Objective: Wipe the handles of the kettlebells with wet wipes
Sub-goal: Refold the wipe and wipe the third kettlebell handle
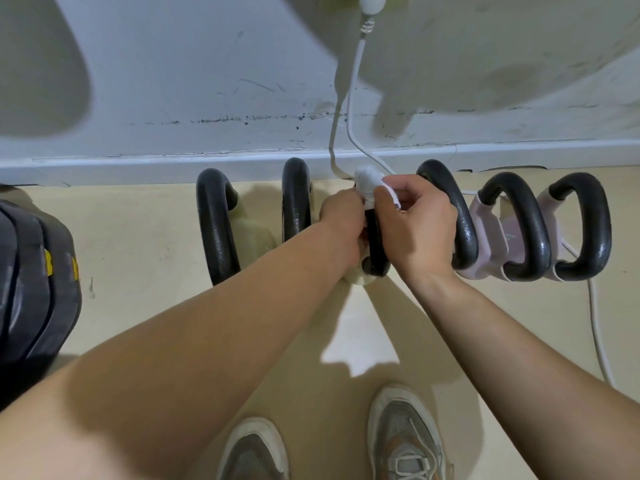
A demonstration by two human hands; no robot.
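Our right grip (412, 216) pinches the wipe (367, 183) over the middle handle (374, 237). Our left grip (341, 216) curls round that handle just beside it

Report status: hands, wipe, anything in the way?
Grip on wet wipe by left hand and right hand. It wraps top of third kettlebell handle from left. Behind it white cable hangs close, not blocking.

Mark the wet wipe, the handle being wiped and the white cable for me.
wet wipe (367, 181), head view, bunched part atop the handle.
handle being wiped (374, 237), head view, bare black stretch between the hands.
white cable (349, 112), head view, run down the wall.
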